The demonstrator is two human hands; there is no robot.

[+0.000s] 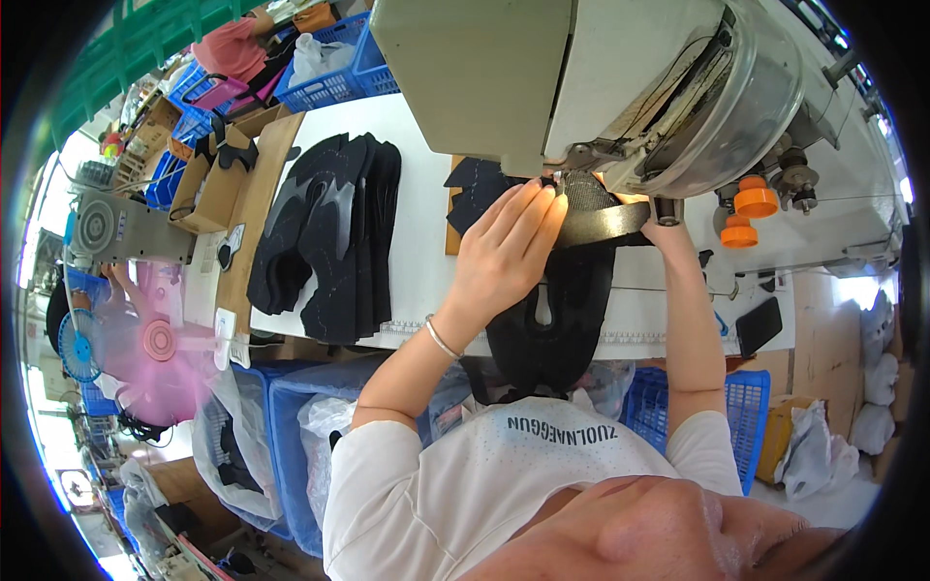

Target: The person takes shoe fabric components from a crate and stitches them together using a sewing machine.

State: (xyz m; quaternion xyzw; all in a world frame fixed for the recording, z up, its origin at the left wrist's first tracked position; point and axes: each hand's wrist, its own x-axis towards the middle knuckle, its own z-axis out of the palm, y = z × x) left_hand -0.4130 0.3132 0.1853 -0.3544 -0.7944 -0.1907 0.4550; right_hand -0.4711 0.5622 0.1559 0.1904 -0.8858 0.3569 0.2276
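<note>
At the sewing machine (484,77), my left hand (511,232) lies with its fingers straight and close together, their tips beside the needle area on dark material. My right hand (665,232) is on the far side of a shiny curved band (603,225), and its fingers are mostly hidden. Grey mesh (585,191) shows between the band and my left fingertips. A black shoe upper piece (572,310) with a slot in it hangs below the band over the table's front edge. More flat black material (475,194) lies left of my left fingers.
To the left, a stack of black cut shoe pieces (360,232) covers part of the white table (417,281). A pink fan (158,339) stands beyond it. Blue crates (315,387) sit under the table edge. Orange knobs (756,198) project at the machine's right. A black flat object (759,325) lies right.
</note>
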